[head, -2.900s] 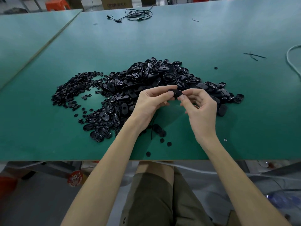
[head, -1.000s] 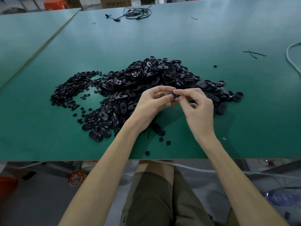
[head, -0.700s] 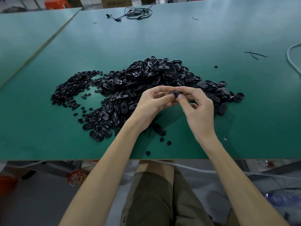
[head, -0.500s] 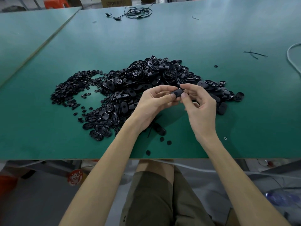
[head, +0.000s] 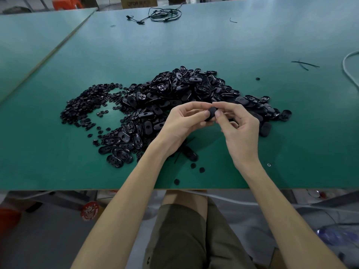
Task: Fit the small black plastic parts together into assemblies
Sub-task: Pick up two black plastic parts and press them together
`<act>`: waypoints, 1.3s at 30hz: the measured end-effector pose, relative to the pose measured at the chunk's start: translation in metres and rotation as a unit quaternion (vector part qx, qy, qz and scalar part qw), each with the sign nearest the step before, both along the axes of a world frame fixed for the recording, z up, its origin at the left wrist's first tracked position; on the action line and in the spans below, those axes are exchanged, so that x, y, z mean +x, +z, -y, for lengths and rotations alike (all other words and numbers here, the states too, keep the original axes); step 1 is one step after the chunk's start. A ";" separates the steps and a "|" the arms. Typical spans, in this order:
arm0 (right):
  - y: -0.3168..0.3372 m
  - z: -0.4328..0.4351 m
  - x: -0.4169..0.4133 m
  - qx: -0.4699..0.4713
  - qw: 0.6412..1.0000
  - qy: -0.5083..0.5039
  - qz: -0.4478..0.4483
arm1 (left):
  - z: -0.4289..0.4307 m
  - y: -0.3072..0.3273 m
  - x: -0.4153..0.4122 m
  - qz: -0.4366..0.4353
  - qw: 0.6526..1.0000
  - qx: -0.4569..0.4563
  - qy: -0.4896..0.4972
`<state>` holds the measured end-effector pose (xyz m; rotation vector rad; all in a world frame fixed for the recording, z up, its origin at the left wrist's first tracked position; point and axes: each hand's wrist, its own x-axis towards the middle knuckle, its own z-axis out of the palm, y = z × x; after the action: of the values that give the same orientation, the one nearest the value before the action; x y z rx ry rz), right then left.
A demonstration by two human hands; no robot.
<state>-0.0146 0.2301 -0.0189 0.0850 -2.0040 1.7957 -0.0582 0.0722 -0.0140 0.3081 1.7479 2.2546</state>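
Many little round bits (head: 85,107): a flat heap on the left part of the green tabletop (head: 291,142), halfway between its near and far edges.
Black wire (head: 165,14): a tangle by the far edge.
Oval shells (head: 184,88): a bigger heap in the middle of the tabletop, touching the round bits on its left side.
Left hand (head: 180,127): up above the tabletop, just in front of the oval heap. Its thumb and fingers are bent and pinch the left end of one black part (head: 211,114).
Loose bits (head: 193,165): three round ones lie close to the near edge, below the hands.
Black part: in the air between both hands, off the tabletop.
Right hand (head: 240,131): thumb and first finger pinch the right end of the same part. The other fingers are curled in.
White cord (head: 349,70): bends in at the right edge.
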 end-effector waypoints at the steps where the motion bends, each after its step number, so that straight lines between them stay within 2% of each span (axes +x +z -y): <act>1: 0.000 0.000 0.000 0.001 1.000 0.000 0.000 | 0.000 0.000 0.000 -0.003 1.000 -0.003 -0.001; 10: 0.000 0.002 0.001 0.038 0.999 0.009 -0.003 | -0.006 -0.003 0.002 -0.084 0.990 -0.082 0.080; 16: 0.000 0.001 0.001 0.063 0.998 0.004 0.002 | -0.011 0.001 0.005 -0.120 0.980 -0.124 0.094; 25: 0.001 0.002 0.004 0.099 0.995 -0.010 -0.022 | -0.004 0.001 0.002 -0.123 0.981 -0.146 0.029; 31: 0.001 0.002 0.003 0.096 0.995 -0.013 -0.007 | -0.004 0.001 0.002 -0.134 0.979 -0.147 0.039; 39: 0.003 0.004 0.004 0.138 0.990 -0.026 0.003 | -0.007 -0.004 0.001 -0.127 0.975 -0.172 0.053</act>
<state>-0.0105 0.2259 -0.0159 0.1104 -2.2265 1.4801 -0.0573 0.0797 -0.0183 0.4535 2.2962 1.9976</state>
